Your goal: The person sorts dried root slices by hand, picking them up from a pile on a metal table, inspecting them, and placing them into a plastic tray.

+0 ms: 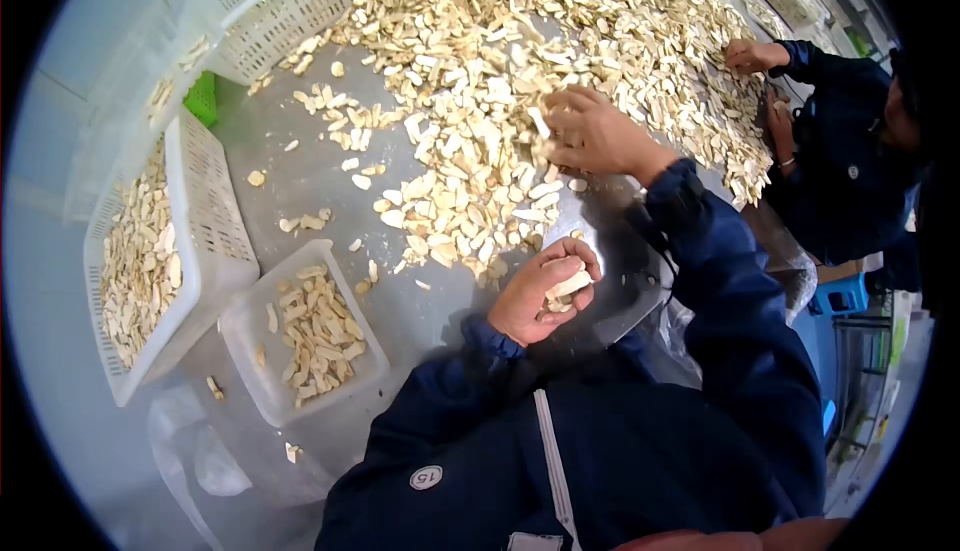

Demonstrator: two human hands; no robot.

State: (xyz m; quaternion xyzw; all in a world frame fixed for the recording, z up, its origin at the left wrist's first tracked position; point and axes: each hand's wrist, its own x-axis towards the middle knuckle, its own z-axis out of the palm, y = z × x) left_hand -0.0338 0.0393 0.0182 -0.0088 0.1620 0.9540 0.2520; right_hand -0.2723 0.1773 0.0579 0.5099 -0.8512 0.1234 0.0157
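Note:
My left hand (543, 292) is curled around a few pale, cream-coloured dried slices (568, 287), held just in front of my body. Farther out, my right hand (603, 137) reaches over the near right part of a big heap of the same slices (470, 141). Its fingers are slightly blurred and spread above the heap, with a pale slice right at the fingertips. Below and left of the heap stands a shallow white tub (372, 359) partly filled with longer slices.
A white slotted basket (215, 221) full of slices stands at the left, beside a green object (201, 99). Another white basket (290, 36) is behind. Loose slices dot the metal table (300, 166). A co-worker (845, 151) in dark clothing handles the heap's right edge.

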